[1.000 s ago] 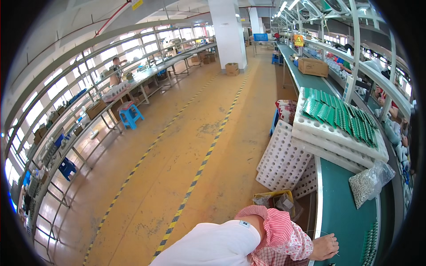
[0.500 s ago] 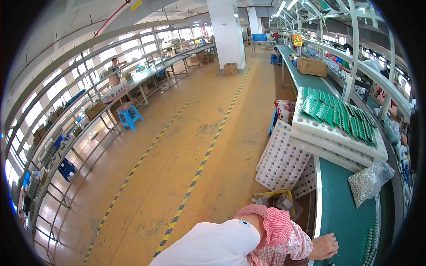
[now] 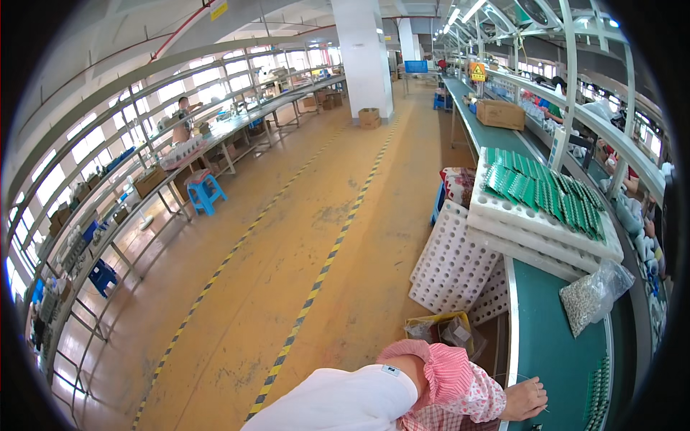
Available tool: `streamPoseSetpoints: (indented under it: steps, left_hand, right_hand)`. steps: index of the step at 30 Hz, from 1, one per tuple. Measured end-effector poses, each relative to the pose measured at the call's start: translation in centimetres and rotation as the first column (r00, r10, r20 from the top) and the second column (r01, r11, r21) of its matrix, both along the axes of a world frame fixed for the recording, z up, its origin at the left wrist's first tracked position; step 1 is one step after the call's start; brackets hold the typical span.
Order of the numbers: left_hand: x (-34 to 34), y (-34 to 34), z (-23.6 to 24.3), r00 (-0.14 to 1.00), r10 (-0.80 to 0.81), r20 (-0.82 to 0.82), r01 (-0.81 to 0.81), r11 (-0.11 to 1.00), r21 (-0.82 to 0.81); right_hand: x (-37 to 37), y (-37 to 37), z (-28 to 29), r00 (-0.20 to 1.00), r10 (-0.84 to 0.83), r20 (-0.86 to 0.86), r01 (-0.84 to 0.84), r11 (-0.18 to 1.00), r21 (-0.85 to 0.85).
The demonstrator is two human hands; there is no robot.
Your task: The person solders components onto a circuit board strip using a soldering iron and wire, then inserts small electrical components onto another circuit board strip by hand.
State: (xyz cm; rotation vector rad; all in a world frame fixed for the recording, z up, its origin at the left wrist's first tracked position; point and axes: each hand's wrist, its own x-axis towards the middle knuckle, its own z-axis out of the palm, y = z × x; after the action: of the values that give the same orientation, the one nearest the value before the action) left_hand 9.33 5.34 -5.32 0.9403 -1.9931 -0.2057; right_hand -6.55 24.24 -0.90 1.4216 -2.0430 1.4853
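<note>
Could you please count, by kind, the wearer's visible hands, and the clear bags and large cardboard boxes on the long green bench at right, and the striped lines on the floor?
Left hand: 1
Clear bag of small pale pieces: 1
Large cardboard box: 1
Yellow-and-black floor lines: 2
Total: 5

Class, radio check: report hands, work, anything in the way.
Left hand at green bench, grip unclear; right hand out of view. Thin wire by left hand. Nearest possible obstacle: row of green boards, right of it.
</note>
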Motion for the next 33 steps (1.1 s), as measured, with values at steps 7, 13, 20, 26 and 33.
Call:
streamPoseSetpoints:
  steps: [7,13,20,26,33]
  left_hand:
    - [-0.2,-0.4,0.0,1.000,0.003,-0.030,-0.005,0.998,-0.057]
    - [0.7,0.4,1.1,1.000,-0.023,0.006,0.023,0.999,-0.038]
    - [0.7,0.3,1.2,0.999,-0.035,-0.012,0.035,0.999,-0.033]
    - [0.6,0.4,1.3,1.000,-0.022,-0.002,0.022,1.000,-0.007]
    - [0.3,0.1,0.4,1.000,0.008,-0.012,-0.009,0.995,-0.095]
  right_hand:
    - [0.2,0.1,0.3,0.998,-0.065,-0.012,0.065,0.998,0.023]
    - [-0.1,0.1,0.3,1.000,-0.027,-0.002,0.027,1.000,-0.016]
    - [0.2,0.0,-0.1,0.997,-0.027,0.077,0.027,1.000,0.001]
    - [0.7,0.2,1.5,0.988,-0.049,0.144,0.030,0.992,0.126]
    - [0.5,0.1,0.5,0.998,-0.043,-0.046,0.044,0.999,0.025]
